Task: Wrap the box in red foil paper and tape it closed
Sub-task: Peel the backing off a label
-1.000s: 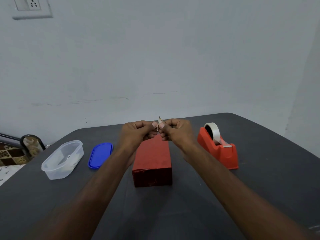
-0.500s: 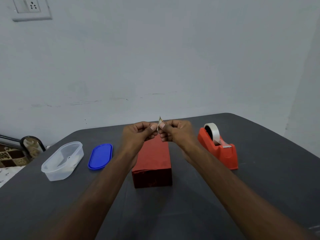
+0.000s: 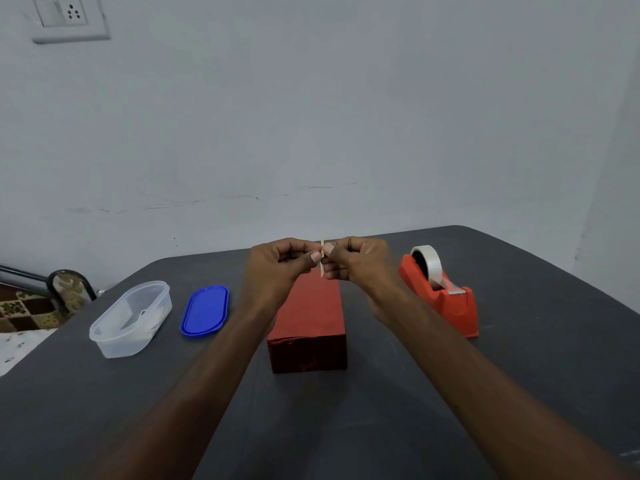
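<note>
Red-wrapped box (image 3: pixel 309 320) below left hand (image 3: pixel 277 263) and right hand (image 3: pixel 356 259), both pinching seemingly tape strip (image 3: pixel 322 258).

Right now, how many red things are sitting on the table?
2. The red wrapped box lies in the middle, below both hands. The red tape dispenser stands to its right, near the right forearm. Nothing else red shows, though the arms hide some tabletop.

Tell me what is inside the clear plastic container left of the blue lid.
The clear container stands open; through its wall something pale and a small dark shape show near the bottom. What they are cannot be told.
</note>
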A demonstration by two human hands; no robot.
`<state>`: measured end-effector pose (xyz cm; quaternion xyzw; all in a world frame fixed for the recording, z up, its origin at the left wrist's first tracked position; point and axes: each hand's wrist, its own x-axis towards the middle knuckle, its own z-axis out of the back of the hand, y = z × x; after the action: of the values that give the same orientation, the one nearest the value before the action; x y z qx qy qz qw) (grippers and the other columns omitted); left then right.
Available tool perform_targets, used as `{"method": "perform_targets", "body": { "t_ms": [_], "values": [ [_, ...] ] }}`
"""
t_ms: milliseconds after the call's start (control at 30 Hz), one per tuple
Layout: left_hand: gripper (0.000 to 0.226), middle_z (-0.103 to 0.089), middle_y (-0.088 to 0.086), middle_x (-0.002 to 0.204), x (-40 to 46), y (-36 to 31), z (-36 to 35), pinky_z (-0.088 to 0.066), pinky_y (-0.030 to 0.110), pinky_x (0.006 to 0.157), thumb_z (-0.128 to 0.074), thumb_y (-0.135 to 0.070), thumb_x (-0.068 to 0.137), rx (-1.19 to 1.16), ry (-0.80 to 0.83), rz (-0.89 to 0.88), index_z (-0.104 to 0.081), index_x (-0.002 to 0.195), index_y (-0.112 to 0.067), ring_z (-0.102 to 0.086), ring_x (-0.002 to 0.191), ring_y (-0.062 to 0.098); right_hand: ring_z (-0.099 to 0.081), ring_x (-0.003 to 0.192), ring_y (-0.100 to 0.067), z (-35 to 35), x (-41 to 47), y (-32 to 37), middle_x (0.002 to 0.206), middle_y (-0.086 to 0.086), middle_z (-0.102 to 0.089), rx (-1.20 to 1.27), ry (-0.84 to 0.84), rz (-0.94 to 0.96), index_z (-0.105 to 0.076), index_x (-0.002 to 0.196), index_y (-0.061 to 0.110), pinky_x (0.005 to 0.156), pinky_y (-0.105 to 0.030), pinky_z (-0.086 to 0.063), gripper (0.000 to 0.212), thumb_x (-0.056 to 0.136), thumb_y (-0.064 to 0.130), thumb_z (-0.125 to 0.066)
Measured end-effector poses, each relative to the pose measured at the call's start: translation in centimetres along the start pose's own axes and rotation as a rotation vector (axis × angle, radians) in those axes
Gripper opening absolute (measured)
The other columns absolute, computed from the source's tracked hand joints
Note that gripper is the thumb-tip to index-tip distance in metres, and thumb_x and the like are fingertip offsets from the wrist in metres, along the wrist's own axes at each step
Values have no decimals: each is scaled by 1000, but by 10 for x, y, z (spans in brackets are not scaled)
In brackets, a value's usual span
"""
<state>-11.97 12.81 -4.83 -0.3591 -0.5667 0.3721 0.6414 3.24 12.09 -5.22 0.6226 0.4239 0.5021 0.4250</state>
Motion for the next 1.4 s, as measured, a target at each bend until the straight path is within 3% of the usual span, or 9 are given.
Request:
{"method": "perform_targets", "body": {
  "t_ms": [433,1400],
  "values": [
    [8,-77,6,83,-3,-1,-1,-59,35,84,-76,-10,84,-4,-12,-2,-78,92,-11,-72,88,26,-63,60,-17,-3,-1,-3,69,-13,-67,89,-30,-20,-71,90,-6,63,-26,-57,15,92,9,-70],
    [10,-77,5,85,0,6,0,-58,31,82,-76,-11,84,-23,-26,6,-78,94,-11,-73,87,22,-66,66,-21,-1,2,-6,77,-17,-69,66,4,-25,-72,89,-5,68,-29,-58,17,91,12,-72]
  ]
}}
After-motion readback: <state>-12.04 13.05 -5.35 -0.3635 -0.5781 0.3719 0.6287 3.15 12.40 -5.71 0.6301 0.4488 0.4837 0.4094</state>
